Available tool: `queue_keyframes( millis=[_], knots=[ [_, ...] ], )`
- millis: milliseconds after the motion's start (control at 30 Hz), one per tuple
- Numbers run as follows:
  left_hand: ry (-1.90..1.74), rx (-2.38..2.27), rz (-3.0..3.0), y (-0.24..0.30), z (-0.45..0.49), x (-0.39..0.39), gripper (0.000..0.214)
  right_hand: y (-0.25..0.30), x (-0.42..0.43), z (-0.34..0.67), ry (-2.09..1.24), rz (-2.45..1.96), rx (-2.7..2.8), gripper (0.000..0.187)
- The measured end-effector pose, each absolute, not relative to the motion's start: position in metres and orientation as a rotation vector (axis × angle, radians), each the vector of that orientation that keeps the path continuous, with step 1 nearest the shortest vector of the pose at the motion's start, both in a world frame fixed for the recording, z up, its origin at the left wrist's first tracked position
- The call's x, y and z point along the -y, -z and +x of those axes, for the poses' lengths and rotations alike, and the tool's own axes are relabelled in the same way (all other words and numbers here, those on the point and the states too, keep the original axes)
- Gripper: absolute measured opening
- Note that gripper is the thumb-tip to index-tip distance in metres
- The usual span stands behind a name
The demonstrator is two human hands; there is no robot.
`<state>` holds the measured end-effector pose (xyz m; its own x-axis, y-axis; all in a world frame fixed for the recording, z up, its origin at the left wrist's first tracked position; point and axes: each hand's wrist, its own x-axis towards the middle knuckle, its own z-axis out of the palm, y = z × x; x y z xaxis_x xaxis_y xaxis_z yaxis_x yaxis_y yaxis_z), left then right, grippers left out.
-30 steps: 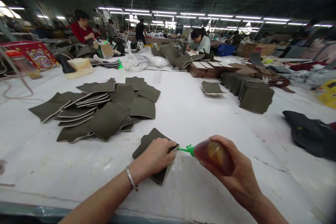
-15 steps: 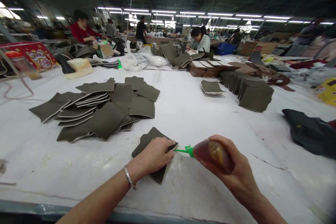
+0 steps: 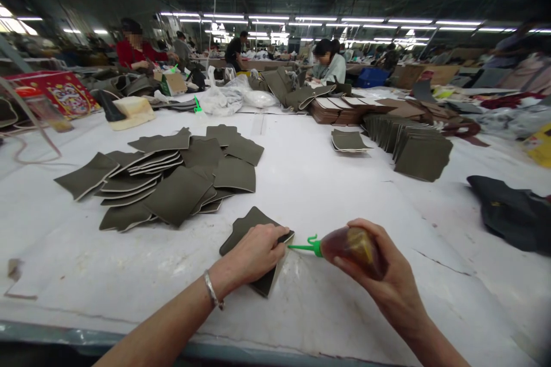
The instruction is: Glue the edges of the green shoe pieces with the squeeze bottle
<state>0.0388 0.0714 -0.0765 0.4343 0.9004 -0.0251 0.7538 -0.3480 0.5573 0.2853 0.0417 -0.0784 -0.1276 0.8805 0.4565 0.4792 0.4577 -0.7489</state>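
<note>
My left hand (image 3: pixel 253 255) lies curled on a dark olive cut piece (image 3: pixel 245 226) on the white table (image 3: pixel 318 183), pinning it down near the front edge. My right hand (image 3: pixel 379 275) is wrapped round a brown squeeze bottle (image 3: pixel 350 243) with a green nozzle (image 3: pixel 303 246). The nozzle tip points left and touches the piece's right edge by my left fingers. A spread heap of the same olive pieces (image 3: pixel 172 178) lies to the left beyond my hands.
A fanned row of olive pieces (image 3: pixel 408 140) and a small stack (image 3: pixel 348 142) sit at the right back. Dark fabric (image 3: pixel 512 212) lies at the right edge. Other people (image 3: pixel 329 63) work at the far side among bags and boxes.
Almost nothing: both hands keep their grip and the nozzle stays at the piece's edge; the view has shifted slightly.
</note>
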Motion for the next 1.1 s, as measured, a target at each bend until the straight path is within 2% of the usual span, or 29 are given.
queue_keyframes(
  millis=[133,300,467,600,767,1100],
  knots=[
    [-0.397,-1.386,2.198,0.079,0.037,-0.071,0.042,0.08,-0.035,0.287,-0.681,-1.175,1.814,0.043],
    [-0.416,-1.388,2.193,0.081,0.036,-0.071,0.041,0.082,-0.033,0.286,-0.618,-1.232,1.721,0.041],
    [-0.449,-1.374,2.203,0.084,0.036,-0.069,0.043,0.084,-0.025,0.28,-0.827,-1.222,1.717,0.043],
    [-0.455,-1.387,2.201,0.084,0.035,-0.068,0.041,0.087,-0.024,0.279,-0.693,-1.216,1.702,0.041],
    [-0.443,-1.387,2.209,0.084,0.036,-0.068,0.04,0.089,-0.019,0.279,-0.811,-1.159,1.781,0.043],
    [-0.376,-1.404,2.24,0.08,0.037,-0.065,0.04,0.093,-0.016,0.28,-0.8,-1.163,1.748,0.042]
  ],
)
